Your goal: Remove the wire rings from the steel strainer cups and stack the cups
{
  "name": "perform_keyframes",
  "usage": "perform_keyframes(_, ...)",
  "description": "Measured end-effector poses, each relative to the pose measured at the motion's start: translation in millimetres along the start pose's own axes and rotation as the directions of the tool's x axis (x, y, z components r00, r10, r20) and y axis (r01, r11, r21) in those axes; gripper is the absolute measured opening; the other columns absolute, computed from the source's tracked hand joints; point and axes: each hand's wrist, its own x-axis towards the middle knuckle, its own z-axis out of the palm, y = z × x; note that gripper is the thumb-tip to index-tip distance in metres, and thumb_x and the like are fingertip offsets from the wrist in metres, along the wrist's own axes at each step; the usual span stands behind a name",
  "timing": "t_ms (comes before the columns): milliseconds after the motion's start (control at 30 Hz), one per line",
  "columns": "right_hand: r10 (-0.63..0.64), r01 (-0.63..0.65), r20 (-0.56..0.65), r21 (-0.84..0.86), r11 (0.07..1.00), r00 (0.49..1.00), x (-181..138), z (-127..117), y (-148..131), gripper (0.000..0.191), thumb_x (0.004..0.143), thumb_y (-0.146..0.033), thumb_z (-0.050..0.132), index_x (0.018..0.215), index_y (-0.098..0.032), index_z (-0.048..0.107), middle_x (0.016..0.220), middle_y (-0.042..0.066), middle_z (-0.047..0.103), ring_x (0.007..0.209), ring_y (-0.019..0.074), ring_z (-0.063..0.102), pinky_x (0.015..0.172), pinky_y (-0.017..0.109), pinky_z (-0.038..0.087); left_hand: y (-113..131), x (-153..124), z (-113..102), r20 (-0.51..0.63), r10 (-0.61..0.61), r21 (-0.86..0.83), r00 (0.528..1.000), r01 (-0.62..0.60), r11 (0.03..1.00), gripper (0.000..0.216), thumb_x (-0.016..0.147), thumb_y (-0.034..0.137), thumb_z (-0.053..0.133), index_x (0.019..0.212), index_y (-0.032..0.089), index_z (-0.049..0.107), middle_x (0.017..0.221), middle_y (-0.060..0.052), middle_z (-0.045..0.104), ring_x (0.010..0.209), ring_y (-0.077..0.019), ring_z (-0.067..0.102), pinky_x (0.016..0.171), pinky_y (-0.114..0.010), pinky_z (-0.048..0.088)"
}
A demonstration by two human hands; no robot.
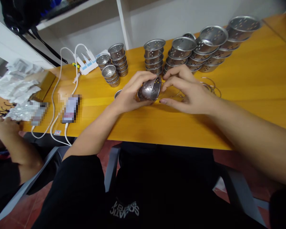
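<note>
In my left hand (pixel 133 92) is a perforated metal cup (pixel 150 89), tilted with its mouth facing right. The fingers wrap round its back and side. Close to the cup's rim is my right hand (pixel 184 90), its thumb and fingers curved and apart. Whether its fingertips touch the rim is hard to tell. Thin wire pieces (pixel 178 94) show under the right palm, and wire rings (pixel 212 86) lie beyond the right wrist. Another metal piece (pixel 118 93) sits on the table, partly hidden by my left hand.
Several stacks of perforated cups (pixel 154 55) stand along the back of the yellow table (pixel 138 127); shorter stacks (pixel 116 58) are further left. A power strip (pixel 88 66), white cables and a phone (pixel 71 109) lie at left. A co-worker's hand (pixel 7 128) is by plastic bags (pixel 21 109).
</note>
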Motion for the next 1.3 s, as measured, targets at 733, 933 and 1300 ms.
perform_keyframes(733, 0.058, -0.043, -0.206, 0.078, 0.996, 0.977, 2.4, 6.5, -16.4, 0.055, 0.11, -0.093, 0.087, 0.107, -0.038, 0.092, 0.137, 0.015, 0.083, 0.14, 0.0518, 0.079, 0.125, 0.085, 0.066, 11.1, 5.9, 3.9, 0.036, -0.065, 0.061, 0.997, 0.063, 0.996, 0.072, 0.104, 0.044, 0.113, 0.165, 0.049, 0.075, 0.186, -0.001, 0.07, 0.192, -0.0456, 0.057, 0.16, -0.09, 0.049)
perform_keyframes(933, -0.043, 0.069, -0.147, 0.172, 0.983, 0.988, -1.0, 4.4, -7.5, 0.032, 0.118, -0.072, 0.09, 0.142, -0.051, 0.094, 0.159, 0.011, 0.083, 0.147, 0.0497, 0.081, 0.125, 0.083, 0.07, -7.4, 4.0, 6.2, -0.017, -0.069, 0.024, 0.997, 0.069, 0.997, 0.081, 0.101, 0.053, 0.114, 0.168, 0.041, 0.07, 0.184, -0.008, 0.07, 0.189, -0.0462, 0.06, 0.16, -0.083, 0.052)
perform_keyframes(1300, 0.066, -0.065, -0.085, 0.014, 0.998, 0.994, -4.3, -20.8, 58.1, 0.038, 0.117, -0.085, 0.081, 0.125, -0.049, 0.092, 0.15, 0.01, 0.087, 0.142, 0.0469, 0.083, 0.135, 0.085, 0.064, -171.4, -5.8, -61.9, -0.561, -0.34, -0.142, 0.755, 0.317, 0.938, 0.108, 0.091, 0.12, 0.082, 0.163, 0.042, 0.06, 0.173, -0.005, 0.074, 0.174, -0.0363, 0.064, 0.144, -0.061, 0.061)
